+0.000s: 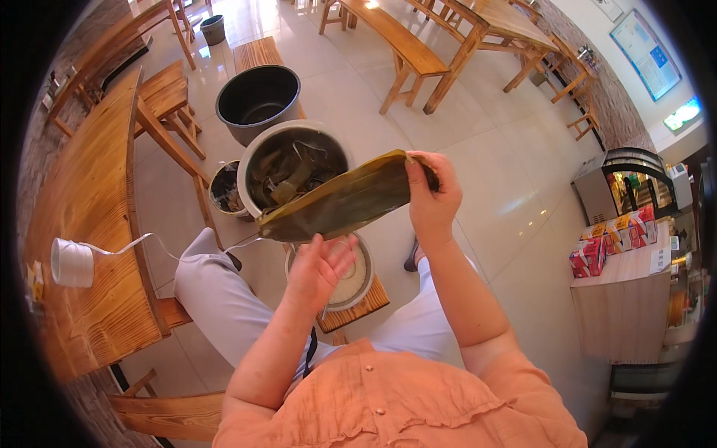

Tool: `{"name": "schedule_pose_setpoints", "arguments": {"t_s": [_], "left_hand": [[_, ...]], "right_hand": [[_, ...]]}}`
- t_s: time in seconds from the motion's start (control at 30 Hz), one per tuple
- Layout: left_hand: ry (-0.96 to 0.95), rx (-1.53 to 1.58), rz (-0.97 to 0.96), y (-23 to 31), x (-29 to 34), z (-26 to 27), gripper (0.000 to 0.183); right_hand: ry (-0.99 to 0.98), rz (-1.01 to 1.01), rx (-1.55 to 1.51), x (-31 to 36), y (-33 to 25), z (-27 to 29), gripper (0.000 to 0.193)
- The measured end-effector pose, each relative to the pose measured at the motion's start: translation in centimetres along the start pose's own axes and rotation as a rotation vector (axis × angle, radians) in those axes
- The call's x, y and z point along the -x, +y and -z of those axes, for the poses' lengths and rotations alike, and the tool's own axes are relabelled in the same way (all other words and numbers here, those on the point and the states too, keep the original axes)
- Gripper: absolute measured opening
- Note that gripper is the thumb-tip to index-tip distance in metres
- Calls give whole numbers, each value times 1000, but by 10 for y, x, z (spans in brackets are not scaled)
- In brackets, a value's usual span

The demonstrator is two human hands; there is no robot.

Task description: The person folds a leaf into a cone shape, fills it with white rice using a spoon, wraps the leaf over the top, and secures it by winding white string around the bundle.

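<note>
A long, broad green leaf [343,196], like a bamboo leaf, stretches slantwise in front of me. My right hand [437,196] pinches its right end between thumb and fingers. Below the leaf's lower edge, my left hand [320,267] is open, palm up with fingers apart; whether the fingertips touch the leaf I cannot tell. Under that hand, partly hidden, a metal bowl [367,287] holds white grains that look like rice. Behind the leaf's left half stands a metal basin [243,179] with more dark wet leaves [295,175] in it.
A large dark pot [258,101] stands beyond the basin on a wooden bench [258,52]. Left of the basin is a small bucket [224,190]. White ribbon trails from a spool [72,263] on the wooden table [97,313]. Boxes [616,239] sit on a counter at right.
</note>
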State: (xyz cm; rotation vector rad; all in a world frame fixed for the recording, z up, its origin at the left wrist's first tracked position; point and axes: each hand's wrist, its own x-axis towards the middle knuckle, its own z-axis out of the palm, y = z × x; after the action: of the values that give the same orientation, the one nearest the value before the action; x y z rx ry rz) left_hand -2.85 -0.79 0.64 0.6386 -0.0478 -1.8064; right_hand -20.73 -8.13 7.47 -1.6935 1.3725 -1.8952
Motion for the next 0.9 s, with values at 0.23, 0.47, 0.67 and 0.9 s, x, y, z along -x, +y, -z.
{"name": "schedule_pose_setpoints", "arguments": {"t_s": [0.23, 0.47, 0.67, 0.9], "left_hand": [[-180, -1093, -421, 43, 23, -7, 27], [-332, -1197, -512, 54, -32, -46, 58], [-439, -1244, 23, 57, -51, -43, 51], [-488, -888, 227, 55, -50, -77, 34]], "right_hand": [[-173, -5, 14, -30, -6, 17, 9], [-254, -101, -183, -33, -8, 6, 8], [-352, -288, -254, -37, -20, 8, 9], [-439, -248, -312, -26, -17, -1, 11]]}}
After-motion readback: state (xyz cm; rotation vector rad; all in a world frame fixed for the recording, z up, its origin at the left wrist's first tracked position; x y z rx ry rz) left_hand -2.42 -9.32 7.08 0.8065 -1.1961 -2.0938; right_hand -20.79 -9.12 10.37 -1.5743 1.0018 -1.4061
